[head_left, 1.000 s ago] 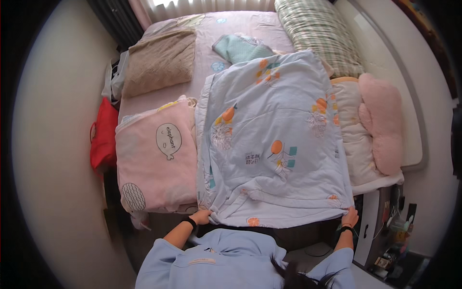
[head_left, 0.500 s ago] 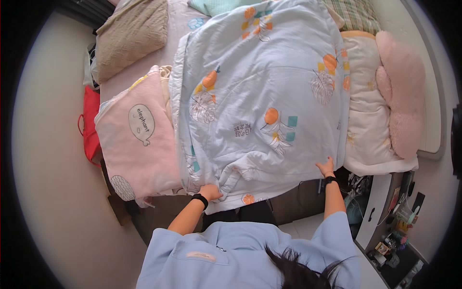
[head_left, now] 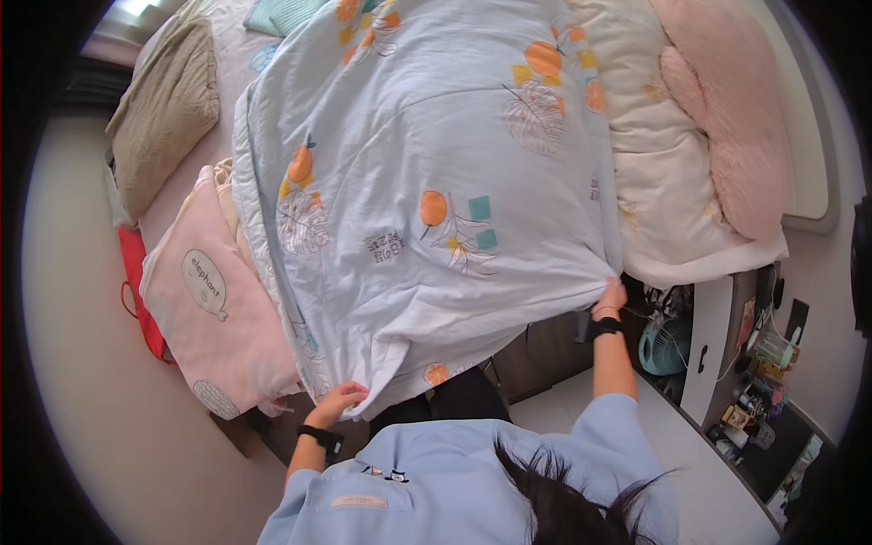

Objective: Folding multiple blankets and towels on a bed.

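A pale blue quilt (head_left: 363,182) printed with oranges and leaves is spread over the bed. My left hand (head_left: 340,401) is closed on its near left edge, where the cloth gathers in folds. At the near right corner, my right hand (head_left: 610,297) grips the same quilt, and creases run from it across the fabric. The near hem dips between my two hands and hangs below the bed's edge. Left of the quilt lies a folded pink blanket (head_left: 232,336) with a whale-like patch.
A brown pillow (head_left: 168,118) lies far left, above a red bag (head_left: 136,282). On the right are a cream quilt (head_left: 654,173) and a fluffy pink cushion (head_left: 736,136). A small fan (head_left: 665,347) and a cluttered desk (head_left: 763,454) stand near right.
My right hand has closed on the quilt's near right corner and drawn it taut. The left hand has pulled its edge outward and toward me. The view has shifted.
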`<state>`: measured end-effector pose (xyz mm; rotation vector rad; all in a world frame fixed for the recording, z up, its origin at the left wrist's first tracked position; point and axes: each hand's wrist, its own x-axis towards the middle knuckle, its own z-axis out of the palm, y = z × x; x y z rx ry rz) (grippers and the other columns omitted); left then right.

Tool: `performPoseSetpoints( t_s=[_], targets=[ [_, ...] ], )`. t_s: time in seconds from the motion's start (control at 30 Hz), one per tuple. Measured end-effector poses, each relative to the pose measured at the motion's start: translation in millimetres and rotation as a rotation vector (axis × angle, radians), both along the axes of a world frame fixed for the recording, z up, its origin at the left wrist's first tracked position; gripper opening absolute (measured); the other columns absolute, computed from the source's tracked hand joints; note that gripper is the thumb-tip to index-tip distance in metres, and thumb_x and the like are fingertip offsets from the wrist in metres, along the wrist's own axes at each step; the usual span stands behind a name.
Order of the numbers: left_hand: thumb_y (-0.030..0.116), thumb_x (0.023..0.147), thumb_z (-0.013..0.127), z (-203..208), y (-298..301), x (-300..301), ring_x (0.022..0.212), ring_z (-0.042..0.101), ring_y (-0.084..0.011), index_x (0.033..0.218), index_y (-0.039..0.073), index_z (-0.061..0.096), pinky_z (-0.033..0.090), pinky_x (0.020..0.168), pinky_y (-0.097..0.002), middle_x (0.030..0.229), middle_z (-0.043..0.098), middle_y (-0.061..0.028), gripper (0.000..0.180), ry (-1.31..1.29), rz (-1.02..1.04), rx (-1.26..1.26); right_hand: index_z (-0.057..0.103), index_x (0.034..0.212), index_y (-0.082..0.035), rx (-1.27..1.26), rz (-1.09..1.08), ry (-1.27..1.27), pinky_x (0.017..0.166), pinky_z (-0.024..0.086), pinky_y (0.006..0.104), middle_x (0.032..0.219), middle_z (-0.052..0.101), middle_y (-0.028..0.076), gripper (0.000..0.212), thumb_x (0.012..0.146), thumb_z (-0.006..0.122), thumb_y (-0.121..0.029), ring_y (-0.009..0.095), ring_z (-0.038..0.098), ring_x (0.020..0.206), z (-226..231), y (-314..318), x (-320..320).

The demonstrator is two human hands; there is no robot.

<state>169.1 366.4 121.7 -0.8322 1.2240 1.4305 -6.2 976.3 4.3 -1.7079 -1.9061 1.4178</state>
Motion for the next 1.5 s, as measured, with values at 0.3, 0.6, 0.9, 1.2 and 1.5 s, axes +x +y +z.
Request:
performPoseSetpoints(
  t_s=[0.3, 0.6, 0.9, 1.2, 1.5],
  targets=[
    [0.013, 0.072, 0.064, -66, 24, 64, 0.062, 0.050, -0.0138, 0.104, 0.010, 0.049, 0.043, 0.056, -0.0276, 0.069, 0.051, -0.0014, 0.036, 0.271, -0.424, -0.148, 0.034, 0.062, -0.005, 0.379, 0.260, 0.087, 0.054, 0.031, 0.0266, 0.062, 0.032, -0.002, 0.036, 0.077, 0.064, -0.019, 0.011, 0.029, 0.061, 40, 130, -24],
    [0.018, 0.078, 0.044, -113, 58, 37, 0.115, 0.043, -0.0338, 0.124, 0.017, 0.039, 0.028, 0.100, -0.0449, 0.128, 0.042, -0.0151, 0.046, 0.256, -1.245, -0.515, 0.049, 0.079, -0.001, 0.528, 0.534, -0.174, 0.070, 0.043, 0.0344, 0.076, 0.055, 0.010, 0.032, 0.068, 0.071, -0.021, 0.022, 0.051, 0.071, -17, 154, 2],
    [0.022, 0.081, 0.050, -50, 59, -130, 0.091, 0.057, -0.0339, 0.109, 0.006, 0.055, 0.045, 0.081, -0.0386, 0.100, 0.059, -0.0175, 0.033, 0.787, -0.423, -0.186, 0.036, 0.123, 0.001, 0.800, 0.723, -0.011, 0.100, 0.028, 0.0396, 0.121, 0.043, 0.020, 0.059, 0.069, 0.060, -0.007, 0.035, 0.038, 0.115, 66, 7, -144],
    [0.020, 0.071, 0.059, -38, -140, -400, 0.108, 0.045, -0.0332, 0.106, 0.002, 0.053, 0.038, 0.090, -0.0360, 0.110, 0.050, -0.0218, 0.040, 0.952, 0.072, -0.989, 0.018, 0.136, -0.001, 0.736, 1.297, -0.095, 0.107, 0.013, 0.0419, 0.141, 0.018, 0.022, 0.089, 0.073, 0.064, -0.043, 0.034, 0.011, 0.133, 89, -268, -333],
    [0.043, 0.069, 0.066, -81, -234, -553, 0.115, 0.040, -0.0350, 0.116, -0.004, 0.045, 0.034, 0.095, -0.0388, 0.124, 0.041, -0.0264, 0.070, 0.895, 0.169, -1.195, 0.001, 0.135, 0.008, 0.315, 1.115, -0.387, 0.109, 0.002, 0.0351, 0.144, -0.001, 0.024, 0.093, 0.082, 0.047, -0.052, 0.031, -0.003, 0.135, -25, -189, -321]
  ],
)
